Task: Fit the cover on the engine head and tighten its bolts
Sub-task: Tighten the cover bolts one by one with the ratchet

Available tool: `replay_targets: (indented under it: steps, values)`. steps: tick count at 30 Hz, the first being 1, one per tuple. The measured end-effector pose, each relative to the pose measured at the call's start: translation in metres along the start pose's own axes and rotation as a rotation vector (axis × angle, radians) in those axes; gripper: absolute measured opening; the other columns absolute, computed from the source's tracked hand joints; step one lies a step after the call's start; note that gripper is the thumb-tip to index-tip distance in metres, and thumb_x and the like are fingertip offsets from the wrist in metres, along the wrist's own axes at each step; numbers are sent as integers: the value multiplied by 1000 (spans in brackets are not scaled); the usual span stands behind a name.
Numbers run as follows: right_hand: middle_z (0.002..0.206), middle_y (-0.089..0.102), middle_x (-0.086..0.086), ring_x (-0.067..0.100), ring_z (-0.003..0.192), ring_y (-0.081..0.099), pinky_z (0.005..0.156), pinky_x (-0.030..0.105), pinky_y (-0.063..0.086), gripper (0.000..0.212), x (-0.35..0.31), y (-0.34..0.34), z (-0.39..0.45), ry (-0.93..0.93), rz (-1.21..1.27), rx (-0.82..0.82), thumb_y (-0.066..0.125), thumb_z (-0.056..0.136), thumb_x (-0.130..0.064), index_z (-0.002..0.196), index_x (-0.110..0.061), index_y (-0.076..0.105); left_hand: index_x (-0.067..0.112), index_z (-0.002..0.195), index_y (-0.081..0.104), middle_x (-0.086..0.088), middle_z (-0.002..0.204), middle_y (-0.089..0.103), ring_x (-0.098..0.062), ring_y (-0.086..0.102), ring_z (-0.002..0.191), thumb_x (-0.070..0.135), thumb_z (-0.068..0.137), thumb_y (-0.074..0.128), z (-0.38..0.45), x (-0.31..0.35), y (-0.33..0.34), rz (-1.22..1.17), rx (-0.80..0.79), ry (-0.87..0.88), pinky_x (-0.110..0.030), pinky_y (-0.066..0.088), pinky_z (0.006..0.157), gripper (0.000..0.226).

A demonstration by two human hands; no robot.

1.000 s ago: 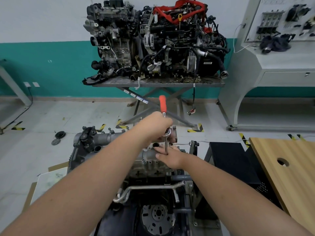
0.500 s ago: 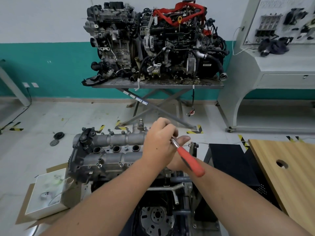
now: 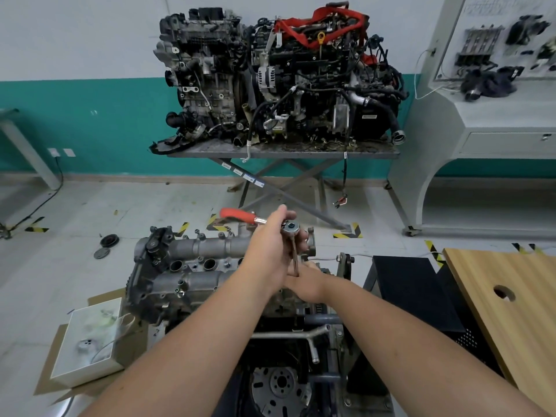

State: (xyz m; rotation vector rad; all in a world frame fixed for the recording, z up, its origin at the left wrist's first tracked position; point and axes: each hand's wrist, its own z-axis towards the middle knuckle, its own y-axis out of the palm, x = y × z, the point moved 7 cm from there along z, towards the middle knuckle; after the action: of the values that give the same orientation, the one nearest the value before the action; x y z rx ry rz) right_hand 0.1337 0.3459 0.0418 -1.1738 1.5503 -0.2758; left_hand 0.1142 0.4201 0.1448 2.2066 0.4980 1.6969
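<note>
The cover (image 3: 192, 263) sits atop the engine head (image 3: 168, 299). At the cover's right end, the left hand (image 3: 272, 251) grips the ratchet wrench (image 3: 261, 221), red handle pointing left. The right hand (image 3: 307, 282) pinches its extension bar (image 3: 294, 257) just below.

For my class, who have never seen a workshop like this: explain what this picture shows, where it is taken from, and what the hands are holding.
The picture comes from a camera worn on a person's head, looking forward and down, so both bare forearms reach in from below. In front stands a grey engine head with its cover. The left hand grips a ratchet wrench near its round metal head; its red handle points left. A thin extension bar runs down from it. The right hand steadies the bar's lower end; its fingers are mostly hidden. Behind, on a metal table, sit two complete engines. A white box lies on the floor at left.
</note>
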Motion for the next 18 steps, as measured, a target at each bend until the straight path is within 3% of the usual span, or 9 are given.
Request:
replay_targets:
  steps: [3, 6, 9, 12, 15, 18]
  values:
    - [152, 39, 11, 33, 142, 29, 115, 42, 24, 46, -1, -1, -1, -5, 22, 10, 40, 105, -35, 146, -14, 44, 10, 104, 56, -5, 67, 65, -20, 61, 60, 32, 104, 50, -6, 3, 9, 174, -215, -104, -29, 51, 60, 23]
    - [155, 35, 11, 34, 144, 25, 117, 43, 22, 47, 3, -1, 0, 6, 22, 19, 41, 105, -35, 147, -15, 43, 10, 106, 57, -5, 75, 66, -22, 66, 69, 30, 104, 48, -12, 6, 12, 193, -349, -153, -30, 53, 68, 22]
    - [160, 27, -1, 29, 148, 15, 121, 46, 14, 47, 9, 3, 5, 7, 4, -10, 37, 104, -42, 150, -31, 39, 10, 105, 57, -5, 73, 65, -22, 64, 64, 27, 103, 52, -9, 12, 11, 191, -301, -177, -29, 52, 65, 18]
    - [164, 12, -10, 23, 150, -3, 120, 48, 3, 51, 15, 7, 8, 13, 10, -56, 33, 103, -50, 153, -44, 26, 9, 92, 55, -3, 64, 63, -20, 61, 53, 19, 103, 53, -1, 20, 14, 321, -190, -124, -29, 53, 58, 16]
    - [165, 9, -11, 19, 150, -7, 120, 45, 4, 53, 19, 7, 9, 26, -4, -50, 33, 102, -52, 154, -44, 24, 9, 82, 55, -4, 65, 65, -22, 69, 59, 17, 103, 49, -1, 29, 23, 647, -198, -97, -29, 55, 59, 23]
    - [164, 9, -11, 19, 150, -4, 120, 46, 6, 53, 21, 7, 6, 59, -8, -67, 33, 101, -54, 152, -47, 24, 11, 83, 58, -1, 68, 70, -15, 69, 61, 20, 101, 45, -4, 46, 40, 1228, -232, 68, -27, 51, 58, 24]
